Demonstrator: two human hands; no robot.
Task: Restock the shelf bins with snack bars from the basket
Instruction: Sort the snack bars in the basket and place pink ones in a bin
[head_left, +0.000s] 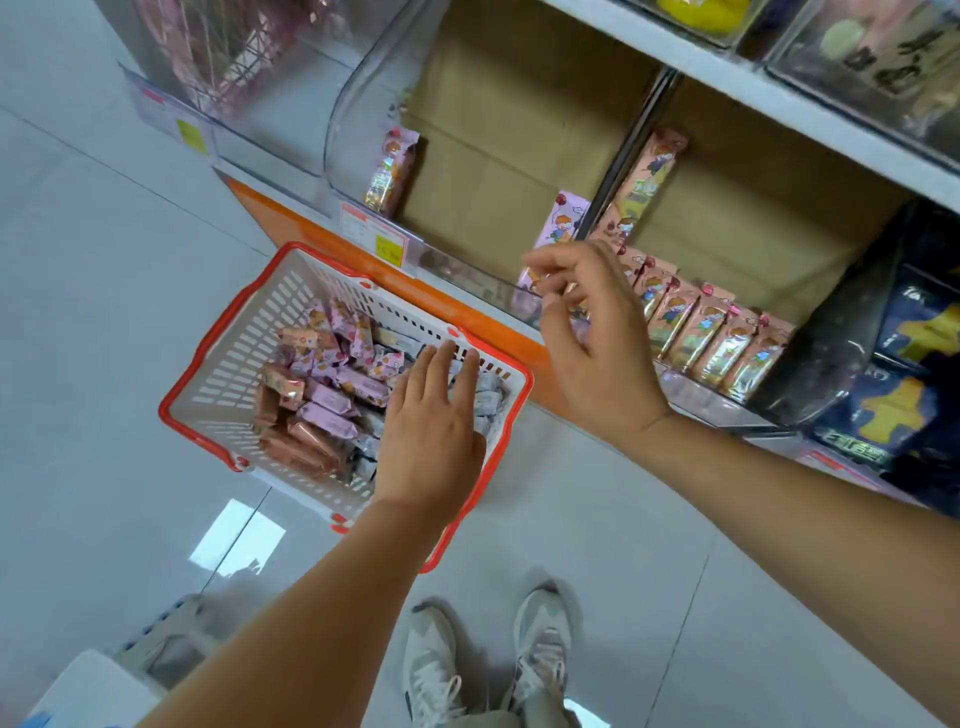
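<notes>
The shelf (727, 78) runs across the top right, and the tier below it holds two clear-fronted bins lined with cardboard. The left bin (358, 104) is nearly bare: one pink bar (389, 171) leans at its left wall and another stands by the divider. The right bin (779, 208) has a row (717, 338) of peach bars standing along its front, and one more propped against the divider. Most of the room behind them is unfilled. On the floor (104, 260), just in front of the shelf, sits the red-rimmed basket (208, 364). A heap of bars (332, 400) in pink, peach and grey wrappers covers its bottom.

The left hand (431, 421) is down in the basket. Its fingers are straight and a little spread, lying on the grey bars at the right side, and it grips nothing. The right hand (587, 338) hovers at the front edge of the bins near the divider, fingers loosely curled, with nothing visible in it.

The step in hand looks like fetching the next bars, with much of the task left to do. The next move calls for the left hand to close on one bar or a few of a sort that matches a bin. It must then lift them clear of the basket wall and stand them upright beside those in place. The wrappers look slick, so a big handful could slide apart.
</notes>
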